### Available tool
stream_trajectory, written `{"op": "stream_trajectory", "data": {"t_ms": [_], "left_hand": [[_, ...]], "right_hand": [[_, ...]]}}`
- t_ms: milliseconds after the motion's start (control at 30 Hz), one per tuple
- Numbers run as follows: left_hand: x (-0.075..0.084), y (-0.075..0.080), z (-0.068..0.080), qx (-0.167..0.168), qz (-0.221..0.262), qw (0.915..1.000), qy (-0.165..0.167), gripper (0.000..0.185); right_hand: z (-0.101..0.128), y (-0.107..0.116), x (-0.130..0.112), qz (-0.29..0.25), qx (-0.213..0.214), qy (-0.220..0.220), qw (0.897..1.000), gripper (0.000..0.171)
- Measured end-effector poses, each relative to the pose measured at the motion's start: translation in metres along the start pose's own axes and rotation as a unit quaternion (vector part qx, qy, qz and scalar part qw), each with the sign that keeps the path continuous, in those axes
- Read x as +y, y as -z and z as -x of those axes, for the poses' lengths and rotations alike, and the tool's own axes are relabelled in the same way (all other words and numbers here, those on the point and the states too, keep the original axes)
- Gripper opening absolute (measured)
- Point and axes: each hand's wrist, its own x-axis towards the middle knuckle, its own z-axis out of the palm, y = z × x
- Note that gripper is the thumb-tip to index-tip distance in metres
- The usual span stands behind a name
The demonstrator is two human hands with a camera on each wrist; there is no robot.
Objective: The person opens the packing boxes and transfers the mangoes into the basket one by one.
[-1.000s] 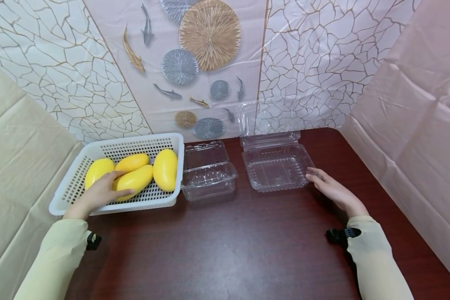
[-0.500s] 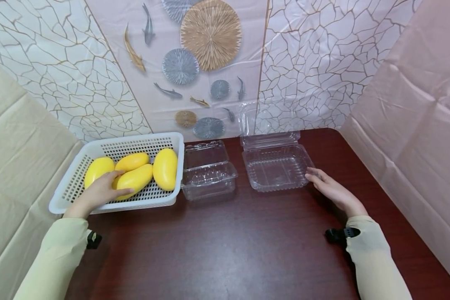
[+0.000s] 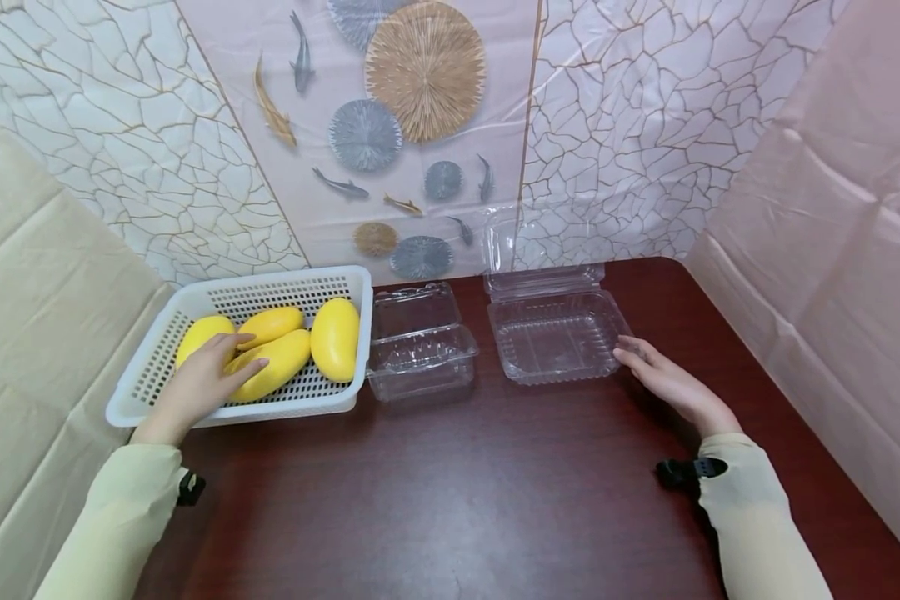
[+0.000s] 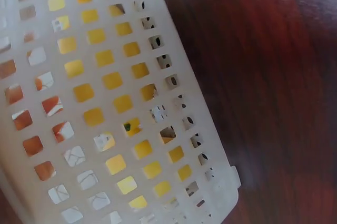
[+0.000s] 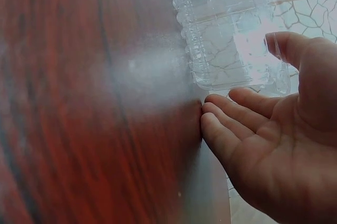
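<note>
Several yellow mangoes lie in a white perforated basket (image 3: 365,333) at the left. Over them my left hand (image 3: 201,385) reaches in, fingers loosely extended and thumb apart, above the front mango (image 3: 283,360). Whether its fingertips touch that mango is hard to tell. In the left wrist view the basket wall (image 4: 180,58) covers most of the scene, with yellow showing through its holes. At the right, a clear plastic clamshell box (image 3: 558,342) stands with its lid up. My right hand (image 3: 667,383) rests at its right edge, fingers extended and thumb by the rim.
Between the basket and the clamshell box stands a smaller clear plastic box (image 3: 422,358), its lid folded back. Patterned cloth (image 3: 420,125) hangs behind the dark red wooden table (image 3: 450,483), and plain cloth walls (image 3: 817,275) close off both sides.
My left thumb and forefinger have lifted slightly and spread above the front mango. The view has shifted a little. My right hand and both boxes keep their places.
</note>
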Motion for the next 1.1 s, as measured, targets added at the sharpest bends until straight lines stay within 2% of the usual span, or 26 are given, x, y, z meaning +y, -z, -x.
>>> {"op": "stream_trajectory", "data": {"t_ms": [167, 500, 800, 967, 1100], "left_hand": [[0.006, -0.003, 0.007, 0.06, -0.015, 0.9978, -0.021, 0.058], [0.009, -0.007, 0.017, 0.107, 0.011, 0.9933, -0.043, 0.048], [0.012, -0.007, 0.024, 0.127, 0.037, 0.9906, -0.037, 0.043], [0.013, -0.007, 0.026, 0.136, 0.046, 0.989, -0.038, 0.047], [0.016, -0.007, 0.026, 0.129, 0.031, 0.9903, -0.04, 0.046]], "right_hand": [[0.001, 0.0, 0.001, 0.021, 0.008, 0.009, 1.0, 0.081], [0.002, -0.002, -0.001, 0.036, 0.012, 0.033, 0.999, 0.078], [0.001, -0.002, -0.005, 0.039, 0.029, 0.031, 0.998, 0.082], [0.0, -0.003, -0.013, 0.055, 0.074, 0.015, 0.996, 0.086], [0.001, -0.004, -0.018, 0.055, 0.109, 0.016, 0.992, 0.085]]}}
